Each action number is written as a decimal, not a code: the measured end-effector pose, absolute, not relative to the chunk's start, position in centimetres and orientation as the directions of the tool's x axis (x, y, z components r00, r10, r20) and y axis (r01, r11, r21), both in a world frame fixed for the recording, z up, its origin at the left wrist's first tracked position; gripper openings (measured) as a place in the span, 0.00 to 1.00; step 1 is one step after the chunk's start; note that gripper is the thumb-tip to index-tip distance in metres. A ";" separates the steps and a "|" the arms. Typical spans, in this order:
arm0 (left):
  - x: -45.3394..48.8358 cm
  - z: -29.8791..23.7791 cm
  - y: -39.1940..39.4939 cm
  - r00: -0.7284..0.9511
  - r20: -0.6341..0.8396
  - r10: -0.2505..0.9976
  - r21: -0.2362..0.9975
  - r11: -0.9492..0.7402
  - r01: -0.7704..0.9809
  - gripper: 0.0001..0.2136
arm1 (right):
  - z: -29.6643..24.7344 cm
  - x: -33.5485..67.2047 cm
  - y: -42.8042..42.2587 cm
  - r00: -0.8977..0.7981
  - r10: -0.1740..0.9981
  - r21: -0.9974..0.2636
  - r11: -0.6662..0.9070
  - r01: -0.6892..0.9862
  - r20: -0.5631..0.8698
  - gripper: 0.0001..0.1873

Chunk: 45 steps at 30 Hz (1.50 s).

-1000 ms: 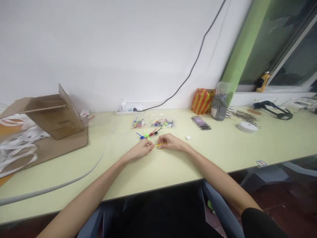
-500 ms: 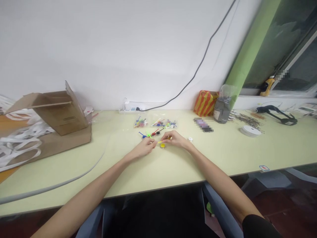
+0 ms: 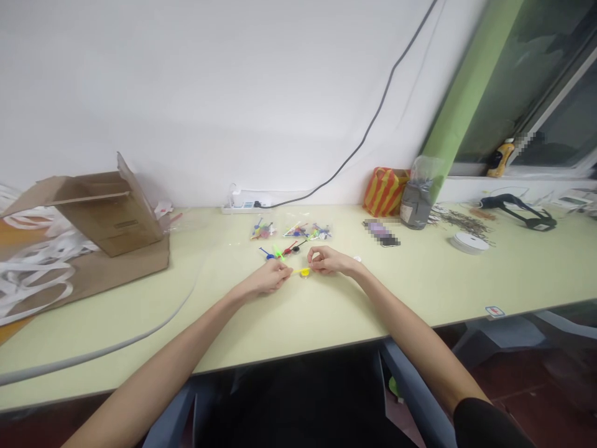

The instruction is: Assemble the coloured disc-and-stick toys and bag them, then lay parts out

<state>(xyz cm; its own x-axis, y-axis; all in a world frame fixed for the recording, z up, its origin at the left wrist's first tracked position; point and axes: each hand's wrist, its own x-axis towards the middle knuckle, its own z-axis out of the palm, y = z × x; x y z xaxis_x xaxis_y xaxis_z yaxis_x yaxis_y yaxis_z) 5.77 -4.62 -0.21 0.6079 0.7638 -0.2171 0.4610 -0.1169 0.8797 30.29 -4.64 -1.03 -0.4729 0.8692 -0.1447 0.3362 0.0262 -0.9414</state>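
My left hand (image 3: 268, 279) pinches the end of a thin yellow plastic stick (image 3: 301, 271), which points right over a small yellow disc (image 3: 305, 274). My right hand (image 3: 329, 261) sits just beyond the stick's far end, fingers curled; I cannot tell if they touch it or hold anything small. Just above my left hand lie loose coloured plastic sticks: a blue one (image 3: 267, 254), a green one (image 3: 278, 252), and a red one (image 3: 290, 249). Behind them are clear plastic bags of coloured parts (image 3: 262, 231).
The pale green table (image 3: 233, 323) holds an open cardboard box (image 3: 114, 214) and white strips at left, and a grey cable (image 3: 116, 339) in front. Behind stand a power strip (image 3: 245, 205), a striped bag (image 3: 385, 191), a jar (image 3: 415, 205), and a white spool (image 3: 469, 242).
My right hand has moved right, away from my left hand, and its fingers have drawn back from the yellow stick. The camera has shifted slightly.
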 end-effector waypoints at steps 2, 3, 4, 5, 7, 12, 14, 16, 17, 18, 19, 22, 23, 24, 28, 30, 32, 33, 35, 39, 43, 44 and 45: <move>5.9 -0.2 -4.6 0.612 -0.225 0.758 0.867 -0.132 0.481 0.20 | -1.0 30.4 -4.6 -0.468 0.869 -0.929 0.029 0.368 -0.159 0.12; 5.9 -0.2 -4.6 0.613 -0.226 0.757 0.859 -0.142 0.492 0.20 | -1.0 30.4 -4.6 -0.466 0.870 -0.922 0.034 0.385 -0.163 0.12; 6.0 -0.1 -4.6 0.613 -0.226 0.757 0.851 -0.154 0.503 0.20 | -1.0 30.4 -4.5 -0.466 0.869 -0.915 0.044 0.402 -0.163 0.12; 6.1 -0.1 -4.5 0.613 -0.224 0.758 0.842 -0.166 0.513 0.20 | -1.0 30.4 -4.4 -0.469 0.869 -0.907 0.057 0.417 -0.161 0.12; 6.2 -0.1 -4.4 0.611 -0.218 0.761 0.825 -0.190 0.532 0.19 | -1.2 30.3 -4.3 -0.479 0.866 -0.895 0.093 0.437 -0.145 0.11; 6.2 -0.4 -4.2 0.608 -0.211 0.765 0.788 -0.235 0.569 0.17 | -1.3 29.9 -4.3 -0.478 0.875 -0.846 0.191 0.498 -0.084 0.06; 6.0 -0.6 -4.1 0.609 -0.211 0.764 0.785 -0.240 0.572 0.16 | -1.2 29.7 -4.5 -0.493 0.870 -0.833 0.264 0.485 -0.011 0.05; 5.9 -0.7 -4.1 0.610 -0.209 0.765 0.792 -0.234 0.564 0.16 | -1.2 29.5 -4.7 -0.531 0.843 -0.815 0.361 0.452 0.079 0.10; 5.8 -0.8 -4.1 0.609 -0.207 0.766 0.797 -0.229 0.558 0.16 | -1.2 29.4 -4.9 -0.549 0.827 -0.800 0.407 0.441 0.118 0.12; 5.7 -0.8 -4.1 0.608 -0.202 0.767 0.805 -0.224 0.550 0.17 | -1.2 29.2 -5.0 -0.560 0.815 -0.781 0.445 0.438 0.150 0.13; 5.7 -0.8 -4.2 0.607 -0.198 0.770 0.812 -0.218 0.541 0.17 | -1.3 29.1 -5.1 -0.564 0.807 -0.761 0.473 0.443 0.174 0.13; 5.7 -0.6 -4.4 0.594 -0.185 0.783 0.832 -0.197 0.519 0.17 | -1.4 28.5 -5.3 -0.555 0.804 -0.709 0.519 0.478 0.214 0.09; 5.7 -0.6 -4.4 0.588 -0.182 0.788 0.839 -0.188 0.511 0.17 | -1.4 28.4 -5.4 -0.554 0.804 -0.695 0.526 0.490 0.218 0.08; 5.7 -0.6 -4.5 0.580 -0.179 0.795 0.844 -0.179 0.505 0.17 | -1.4 28.3 -5.5 -0.555 0.802 -0.683 0.533 0.499 0.220 0.08; 5.6 -1.0 -4.2 0.558 -0.159 0.814 0.863 -0.160 0.479 0.18 | -0.8 28.4 -5.6 -0.545 0.790 -0.669 0.569 0.478 0.281 0.07; 5.6 -1.2 -4.0 0.558 -0.136 0.819 0.877 -0.162 0.451 0.18 | -0.7 28.9 -5.3 -0.516 0.785 -0.654 0.594 0.469 0.343 0.07; 5.6 -1.3 -3.8 0.544 -0.115 0.831 0.889 -0.158 0.430 0.18 | -1.0 29.5 -4.5 -0.470 0.796 -0.608 0.599 0.520 0.382 0.07; 5.6 -1.3 -3.8 0.530 -0.112 0.840 0.893 -0.150 0.425 0.17 | -1.4 29.8 -4.0 -0.439 0.809 -0.579 0.587 0.565 0.392 0.06; 5.6 -1.2 -3.9 0.516 -0.120 0.848 0.895 -0.132 0.426 0.17 | -2.4 30.2 -2.8 -0.364 0.841 -0.533 0.537 0.654 0.401 0.06; 5.6 -0.9 -4.2 0.553 -0.139 0.822 0.879 -0.155 0.451 0.16 | -4.3 30.0 -0.9 -0.256 0.878 -0.515 0.450 0.730 0.405 0.11; 5.5 -0.5 -4.4 0.603 -0.141 0.785 0.860 -0.205 0.468 0.15 | -4.7 28.9 -0.3 -0.204 0.865 -0.497 0.441 0.747 0.459 0.18; 5.5 -0.4 -4.5 0.618 -0.141 0.774 0.854 -0.221 0.472 0.15 | -4.4 28.8 -0.4 -0.206 0.850 -0.478 0.454 0.752 0.484 0.19; 5.4 -0.2 -4.6 0.631 -0.141 0.763 0.846 -0.239 0.477 0.15 | -3.9 28.7 -0.7 -0.207 0.832 -0.458 0.471 0.754 0.515 0.19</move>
<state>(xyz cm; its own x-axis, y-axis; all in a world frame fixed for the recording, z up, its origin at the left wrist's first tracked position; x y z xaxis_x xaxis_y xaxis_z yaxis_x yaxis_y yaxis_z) 5.41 -4.60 -0.25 0.6313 0.7626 -0.1407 0.4773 -0.2391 0.8456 28.66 -0.74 -3.91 -0.2067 0.8320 0.5148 0.7540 0.4708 -0.4582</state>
